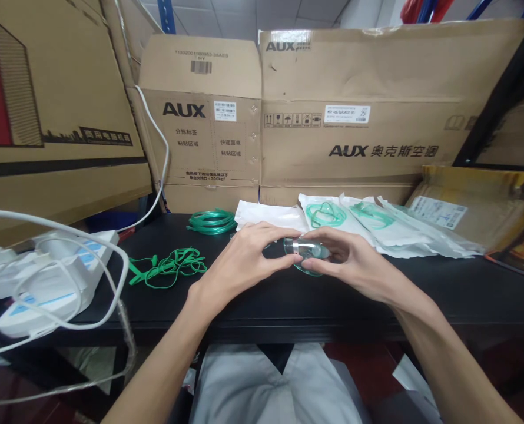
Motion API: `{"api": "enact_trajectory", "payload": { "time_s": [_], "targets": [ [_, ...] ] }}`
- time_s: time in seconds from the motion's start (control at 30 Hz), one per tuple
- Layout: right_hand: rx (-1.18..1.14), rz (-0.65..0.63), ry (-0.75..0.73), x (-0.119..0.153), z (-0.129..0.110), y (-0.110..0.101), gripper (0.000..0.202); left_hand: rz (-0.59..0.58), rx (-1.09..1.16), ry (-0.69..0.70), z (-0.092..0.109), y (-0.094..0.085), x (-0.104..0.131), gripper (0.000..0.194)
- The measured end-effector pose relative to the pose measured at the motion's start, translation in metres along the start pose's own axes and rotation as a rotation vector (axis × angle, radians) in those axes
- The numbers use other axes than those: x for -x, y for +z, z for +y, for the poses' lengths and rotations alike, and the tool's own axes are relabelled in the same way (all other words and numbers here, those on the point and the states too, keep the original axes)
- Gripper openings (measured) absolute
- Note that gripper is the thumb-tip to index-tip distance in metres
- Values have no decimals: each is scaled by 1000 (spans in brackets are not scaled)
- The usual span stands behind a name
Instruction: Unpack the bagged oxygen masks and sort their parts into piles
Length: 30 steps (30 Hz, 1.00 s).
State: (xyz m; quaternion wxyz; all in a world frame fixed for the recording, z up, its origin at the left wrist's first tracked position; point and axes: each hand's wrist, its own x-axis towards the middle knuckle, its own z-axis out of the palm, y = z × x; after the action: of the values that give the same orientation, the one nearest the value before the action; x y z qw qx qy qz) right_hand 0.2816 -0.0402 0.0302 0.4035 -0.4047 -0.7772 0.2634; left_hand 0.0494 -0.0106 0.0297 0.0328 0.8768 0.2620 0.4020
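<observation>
Both hands meet over the black table, around a clear green-tinted plastic mask [311,249] with a metal strip on it. My left hand [248,253] pinches the mask's left side by the strip, thumb and fingers closed. On the right side, my right hand [354,256] grips it between thumb and fingers. Left of my hands lies a loose bundle of green elastic cord [171,268]. A coil of green tubing [212,221] rests behind it. White packets [326,217] with green tubing inside lie behind my right hand.
Large AUX cardboard boxes [350,76] stand along the table's back. At the left are a white power strip [45,306] and looping white cables [167,147]. An opened carton [487,200] with a label sits at the right. The black table's [288,312] front edge is near my lap.
</observation>
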Motion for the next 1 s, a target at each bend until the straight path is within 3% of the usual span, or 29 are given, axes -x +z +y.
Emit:
{"api": "enact_trajectory", "payload": {
  "time_s": [0.43,0.7,0.77,0.9,1.0],
  "targets": [
    [98,-10,-10,2,-8,-5,39,-6,-81,79,-1,1,1,36],
    [296,149,59,0,-4,-2,37,38,-114,78,0,1,-1,33],
    [321,118,70,-2,6,-2,37,61,-98,65,0,-4,0,28],
    [418,-106,120,-4,32,2,39,76,-87,-14,-2,-17,1,19],
    [477,-145,142,-2,40,4,43,30,-101,-80,-5,-23,2,15]
  ]
}}
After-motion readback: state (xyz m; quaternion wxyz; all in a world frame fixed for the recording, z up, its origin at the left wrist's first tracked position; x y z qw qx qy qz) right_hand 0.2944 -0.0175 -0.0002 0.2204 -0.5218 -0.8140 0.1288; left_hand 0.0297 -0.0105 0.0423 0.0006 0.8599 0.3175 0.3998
